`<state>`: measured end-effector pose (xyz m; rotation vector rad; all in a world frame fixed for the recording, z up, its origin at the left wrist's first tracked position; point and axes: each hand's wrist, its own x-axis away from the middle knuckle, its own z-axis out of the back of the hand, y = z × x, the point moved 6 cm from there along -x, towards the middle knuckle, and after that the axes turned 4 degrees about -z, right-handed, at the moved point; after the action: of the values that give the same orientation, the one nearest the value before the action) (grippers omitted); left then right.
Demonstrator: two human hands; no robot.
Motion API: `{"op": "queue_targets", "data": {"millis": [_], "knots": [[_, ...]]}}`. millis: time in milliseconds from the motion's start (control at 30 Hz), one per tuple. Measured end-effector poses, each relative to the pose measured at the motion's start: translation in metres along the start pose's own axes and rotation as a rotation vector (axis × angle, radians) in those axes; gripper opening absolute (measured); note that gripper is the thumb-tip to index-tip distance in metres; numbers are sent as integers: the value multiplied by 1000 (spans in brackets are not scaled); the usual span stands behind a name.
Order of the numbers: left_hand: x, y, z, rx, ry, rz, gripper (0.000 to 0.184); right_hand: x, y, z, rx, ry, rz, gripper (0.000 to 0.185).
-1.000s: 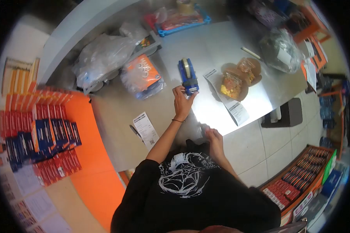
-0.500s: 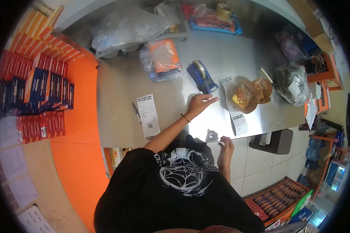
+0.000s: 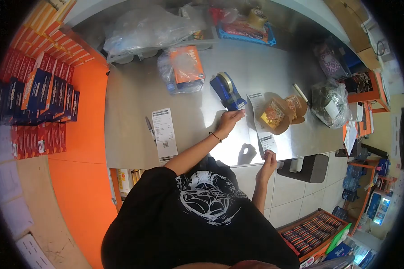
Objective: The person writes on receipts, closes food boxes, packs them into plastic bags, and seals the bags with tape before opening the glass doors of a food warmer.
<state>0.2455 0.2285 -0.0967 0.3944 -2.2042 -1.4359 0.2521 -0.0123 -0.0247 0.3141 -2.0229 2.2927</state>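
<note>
My left hand (image 3: 230, 122), with a dark band at the wrist, has its fingers pinched at the front edge of a blue tape dispenser (image 3: 226, 89). What lies between those fingertips is too small to make out. At the table's front edge, my right hand (image 3: 268, 165) has its fingertips closed on the lower end of a long printed receipt (image 3: 258, 122). On the receipt's right side rests an open brown paper food box (image 3: 280, 127) with yellow and shredded contents. A second receipt (image 3: 164, 134) lies flat to the left, beside a pen (image 3: 150, 127).
An orange box in plastic (image 3: 187, 67) stands behind the dispenser. Further back are a blue basket (image 3: 247, 39) and plastic bags (image 3: 148, 31). A wrapped bundle (image 3: 331, 105) and a white marker-like stick (image 3: 300, 92) are at right. Stacked boxes (image 3: 40, 98) line the left.
My left hand has closed its fingers and come up against the dispenser's front. My right hand has moved up and right to the receipt's lower end. The view has shifted slightly.
</note>
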Motion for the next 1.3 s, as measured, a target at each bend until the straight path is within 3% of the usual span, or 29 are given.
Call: {"op": "queue_targets", "data": {"millis": [67, 200, 300, 433, 500, 567, 633, 833, 1033, 1300], "knots": [[2, -1, 0, 122, 43, 6, 36, -6, 3, 2, 21, -27, 34, 11], [-4, -8, 0, 64, 84, 65, 38, -3, 17, -6, 136, -81, 11, 11], [-16, -3, 7, -312, 124, -30, 41, 0, 40, -10, 98, -88, -59, 13], [-24, 1, 12, -368, 140, -157, 45, -5, 47, -16, 54, -115, -81, 20], [-22, 6, 10, -555, 131, -185, 45, -3, 33, -15, 57, -113, -81, 20], [-17, 15, 7, -557, 190, -237, 46, -4, 19, -13, -76, -180, -10, 19], [-13, 15, 5, -484, 231, -146, 46, 1, -12, -15, -53, -190, 35, 17], [-10, 14, -11, -301, 370, -210, 46, -6, -25, 0, 12, -156, 131, 16], [-2, 22, -15, -390, 425, -102, 46, -16, -44, 0, -23, -182, 224, 13], [1, 28, -1, -488, 493, -186, 42, -26, -25, -3, -56, -220, 174, 15]]}}
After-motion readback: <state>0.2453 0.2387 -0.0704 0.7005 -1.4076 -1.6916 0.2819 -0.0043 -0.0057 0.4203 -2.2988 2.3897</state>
